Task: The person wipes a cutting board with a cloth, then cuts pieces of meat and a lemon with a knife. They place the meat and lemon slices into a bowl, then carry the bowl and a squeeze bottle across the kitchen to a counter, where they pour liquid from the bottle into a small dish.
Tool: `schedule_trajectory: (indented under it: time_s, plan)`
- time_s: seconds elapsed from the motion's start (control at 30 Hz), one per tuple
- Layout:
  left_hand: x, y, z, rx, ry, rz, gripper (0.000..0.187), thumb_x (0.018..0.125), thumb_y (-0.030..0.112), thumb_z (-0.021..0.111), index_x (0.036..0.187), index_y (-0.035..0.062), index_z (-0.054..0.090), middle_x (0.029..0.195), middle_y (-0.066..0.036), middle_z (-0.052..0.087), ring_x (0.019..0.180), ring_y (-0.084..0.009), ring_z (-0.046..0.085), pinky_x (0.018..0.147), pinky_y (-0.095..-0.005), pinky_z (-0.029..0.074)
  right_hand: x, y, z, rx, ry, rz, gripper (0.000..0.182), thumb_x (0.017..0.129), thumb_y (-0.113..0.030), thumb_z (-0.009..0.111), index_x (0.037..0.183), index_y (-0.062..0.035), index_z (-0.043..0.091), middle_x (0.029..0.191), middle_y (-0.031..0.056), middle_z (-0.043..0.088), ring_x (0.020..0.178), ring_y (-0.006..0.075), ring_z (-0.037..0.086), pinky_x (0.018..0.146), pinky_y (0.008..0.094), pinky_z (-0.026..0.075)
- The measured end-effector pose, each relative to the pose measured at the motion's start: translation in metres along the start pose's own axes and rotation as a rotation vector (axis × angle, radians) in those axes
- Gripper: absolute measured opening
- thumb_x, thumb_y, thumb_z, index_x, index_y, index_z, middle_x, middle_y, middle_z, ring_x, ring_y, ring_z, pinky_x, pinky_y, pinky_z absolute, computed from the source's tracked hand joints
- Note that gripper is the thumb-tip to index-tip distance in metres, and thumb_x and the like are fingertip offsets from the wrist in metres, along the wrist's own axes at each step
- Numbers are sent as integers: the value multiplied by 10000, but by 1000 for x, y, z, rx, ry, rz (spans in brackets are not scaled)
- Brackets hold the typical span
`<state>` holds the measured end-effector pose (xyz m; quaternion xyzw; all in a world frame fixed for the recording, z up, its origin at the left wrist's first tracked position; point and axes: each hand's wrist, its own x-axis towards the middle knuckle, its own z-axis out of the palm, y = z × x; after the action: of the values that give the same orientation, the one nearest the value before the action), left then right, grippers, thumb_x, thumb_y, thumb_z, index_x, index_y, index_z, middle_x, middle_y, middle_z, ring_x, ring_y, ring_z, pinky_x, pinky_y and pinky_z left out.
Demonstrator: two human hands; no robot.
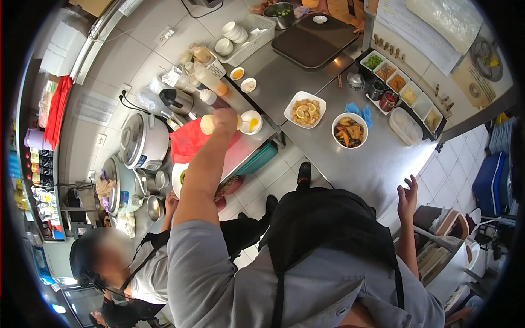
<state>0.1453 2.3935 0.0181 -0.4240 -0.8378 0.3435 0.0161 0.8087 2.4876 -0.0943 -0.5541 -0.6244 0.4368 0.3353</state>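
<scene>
- Head view, looking steeply down over the person's own grey shirt and dark apron.
- Left hand: arm stretched forward over the steel counter, fingers closed round a pale squeeze bottle, which lies roughly on its side in the grip.
- Bottle sits just beside a small white dish with something yellow in it (contents too small to tell); the red cloth lies directly below the hand.
- Right hand: raised near the edge of the right-hand steel table, fingers spread wide, holding nothing.
- On that table: a white plate of fried pieces with lemon slices and a white bowl of braised food, near each other; blue gloves just behind the bowl.
- Further right: a row of condiment tubs along the wall.
- Left of counter: two rice cookers, well apart from the bottle.
- A second person stands lower left, one hand at a white plate.
- Back: a dark tray.
</scene>
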Motion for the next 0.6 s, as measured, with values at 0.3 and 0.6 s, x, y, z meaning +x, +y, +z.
schedule_trajectory:
  time_s: [0.3,0.6]
  plan:
    - [-11,-4,-14,9,-3,72,227,916,168,619,1096,147,756,1151,-52,746,1074,-224,716,842,-357,573,3,6,2,9,-8,3,635,973,-181,648,1525,-67,357,1357,198,561,953,196,655,857,340,518]
    - [-8,-7,-18,24,2,49,243,926,176,602,1116,147,750,1163,-48,741,1081,-225,712,843,-360,567,1,10,4,25,-9,-3,629,976,-188,649,1524,-71,364,1353,192,556,937,189,645,840,334,515]
